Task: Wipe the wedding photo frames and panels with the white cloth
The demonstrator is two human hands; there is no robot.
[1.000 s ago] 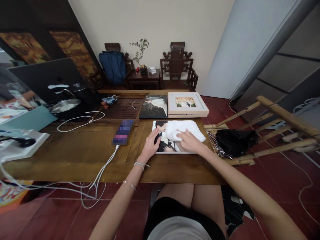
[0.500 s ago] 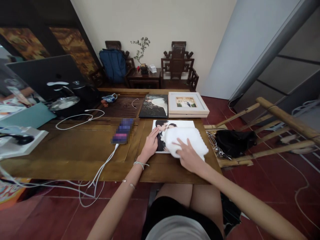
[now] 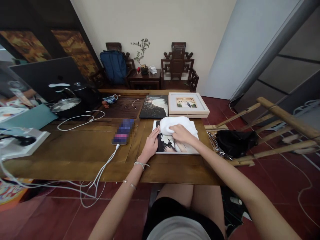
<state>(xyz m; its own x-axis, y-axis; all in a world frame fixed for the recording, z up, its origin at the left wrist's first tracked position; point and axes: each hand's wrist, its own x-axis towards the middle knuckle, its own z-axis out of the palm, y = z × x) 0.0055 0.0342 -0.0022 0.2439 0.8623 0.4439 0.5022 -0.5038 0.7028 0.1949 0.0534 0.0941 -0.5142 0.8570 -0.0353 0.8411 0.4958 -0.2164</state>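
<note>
White cloth [image 3: 178, 123] lies over the upper part of the photo panel [image 3: 165, 143], flat on the counter [image 3: 162, 171]. Cloth looks soft, light, easy to bunch; panel likely stiff, slick, best held by its edges. Right hand [image 3: 183, 134] presses cloth, can't tell if clamped; left hand [image 3: 151, 143] flat at panel's left edge.

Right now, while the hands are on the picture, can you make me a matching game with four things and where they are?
Things
1. Cloth
2. Backpack
3. Left hand
4. Plant

Places
A. On a chair
B. At the left edge of the nearest photo
C. On the small table by the wall
D. Under the right hand

Right pairs: 1-D, 2-A, 3-B, 4-C
</note>
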